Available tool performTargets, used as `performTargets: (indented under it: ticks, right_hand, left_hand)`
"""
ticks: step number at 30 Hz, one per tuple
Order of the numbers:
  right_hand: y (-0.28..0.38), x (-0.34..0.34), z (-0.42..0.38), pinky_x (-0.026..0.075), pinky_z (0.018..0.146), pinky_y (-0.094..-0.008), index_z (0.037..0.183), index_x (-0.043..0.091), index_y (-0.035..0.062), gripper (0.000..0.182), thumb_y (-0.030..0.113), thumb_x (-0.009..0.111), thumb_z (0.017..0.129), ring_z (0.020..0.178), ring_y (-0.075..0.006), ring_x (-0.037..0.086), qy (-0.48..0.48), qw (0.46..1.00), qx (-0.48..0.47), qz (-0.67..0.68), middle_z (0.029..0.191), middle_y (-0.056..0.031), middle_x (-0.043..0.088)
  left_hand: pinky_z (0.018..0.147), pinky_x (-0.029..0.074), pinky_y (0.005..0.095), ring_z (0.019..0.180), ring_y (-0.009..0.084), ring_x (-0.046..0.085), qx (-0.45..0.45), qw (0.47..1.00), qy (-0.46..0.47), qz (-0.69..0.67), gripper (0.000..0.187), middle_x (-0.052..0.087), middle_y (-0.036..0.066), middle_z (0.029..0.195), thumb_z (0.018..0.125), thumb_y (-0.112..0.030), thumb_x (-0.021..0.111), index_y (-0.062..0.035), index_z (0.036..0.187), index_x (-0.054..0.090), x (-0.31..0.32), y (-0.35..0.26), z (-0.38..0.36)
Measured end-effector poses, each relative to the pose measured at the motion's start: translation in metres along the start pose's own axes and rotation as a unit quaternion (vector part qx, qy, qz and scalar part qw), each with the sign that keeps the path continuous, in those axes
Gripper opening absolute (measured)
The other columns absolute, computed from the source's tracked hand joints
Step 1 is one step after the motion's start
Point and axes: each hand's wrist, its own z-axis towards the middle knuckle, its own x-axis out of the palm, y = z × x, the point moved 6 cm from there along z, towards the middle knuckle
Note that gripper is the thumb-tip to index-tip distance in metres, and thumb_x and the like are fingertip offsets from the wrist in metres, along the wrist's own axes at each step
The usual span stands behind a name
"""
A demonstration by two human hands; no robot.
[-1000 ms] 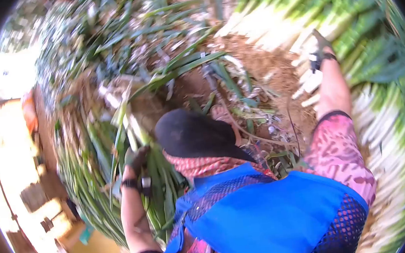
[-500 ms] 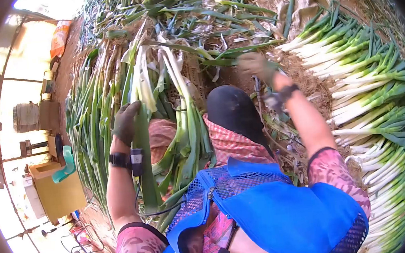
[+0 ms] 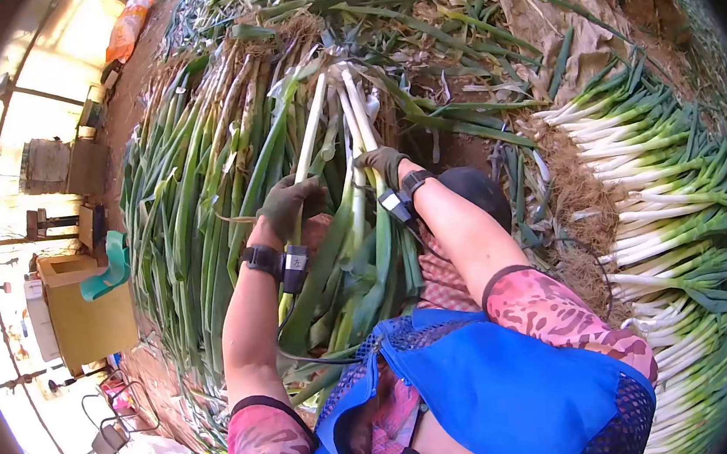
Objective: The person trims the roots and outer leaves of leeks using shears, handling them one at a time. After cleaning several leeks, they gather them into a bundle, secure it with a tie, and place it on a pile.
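My left hand [image 3: 293, 206], in a dark glove, is closed round a single green onion [image 3: 311, 127] whose pale stem points up and away from me. To its right, my right hand [image 3: 385, 164], also gloved, has its fingers curled on the pale stems of a few other green onions [image 3: 356, 114]. Their leaves hang down toward my lap, partly behind my forearms. Both hands are above a large pile of untrimmed green onions [image 3: 193, 182] with brown, dry outer layers.
On the right lies a long row of cleaned green onions [image 3: 642, 209], roots facing inward. Stripped leaves [image 3: 450, 39] litter the ground ahead, beside brown sacking [image 3: 557, 7]. A yellow box [image 3: 92, 314] with a green object [image 3: 111, 267] stands at the left.
My right hand has swung left from the bare ground to the stems in front of me. My left hand has shifted right and now grips a thin stem. The view has turned slightly.
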Motion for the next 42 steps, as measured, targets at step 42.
performTargets:
  ticks: [42]
  right_hand:
    - [0.128,0.046,-0.271,0.057,0.075,-0.0269,0.117,0.057,0.0001,0.031,0.014,0.064,0.091,0.087,-0.0162,0.067,0.103,0.868,-0.486,-0.001,0.093,-0.0107,0.068]
  left_hand:
    - [0.079,0.052,0.0308,0.084,0.0168,0.063,0.26,0.96,0.077,0.07,0.037,0.067,0.009,0.095,0.083,-0.02,0.064,0.0026,0.112,0.062,0.023,-0.139,-0.081]
